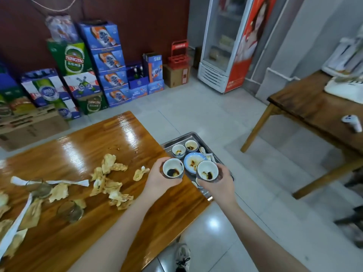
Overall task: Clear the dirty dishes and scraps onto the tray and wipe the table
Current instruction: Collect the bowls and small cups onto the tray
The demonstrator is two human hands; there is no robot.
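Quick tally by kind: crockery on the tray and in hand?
Small bowls: 4, two on the tray, one in the left hand, one in the right hand
Blue-rimmed plate: 1
Spoon, plainly seen: 1
Total: 6

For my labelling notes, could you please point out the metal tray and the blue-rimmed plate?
metal tray (176, 141): head view, on its bare far-left rim.
blue-rimmed plate (191, 160): head view, on its stained inner surface.

Left hand (157, 178) holding dirty cup (173, 168), right hand (218, 185) holding second cup (207, 170), tray (168, 147) nearby
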